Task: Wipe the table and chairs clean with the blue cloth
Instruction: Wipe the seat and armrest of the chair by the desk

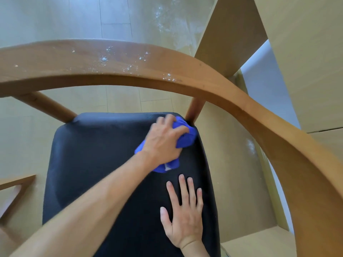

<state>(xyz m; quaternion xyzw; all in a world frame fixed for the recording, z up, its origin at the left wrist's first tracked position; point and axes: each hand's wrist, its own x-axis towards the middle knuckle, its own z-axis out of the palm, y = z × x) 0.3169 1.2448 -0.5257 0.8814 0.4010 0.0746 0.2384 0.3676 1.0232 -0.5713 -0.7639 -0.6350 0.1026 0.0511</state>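
Blue cloth (186, 136), bunched under the left hand (163, 140) at the centre right of the frame, is gripped and pressed into the far right corner of a chair's black padded seat (96, 164), beside a wooden back post (194, 112), seemingly to reach dirt there. The right hand (183, 214), lower right, lies flat with fingers spread and holding nothing, apparently steadying the chair. White specks dot the curved wooden backrest rail (130, 64) across the upper frame, which looks unwiped.

No readable text, label, brand, number or sign on any surface in view.
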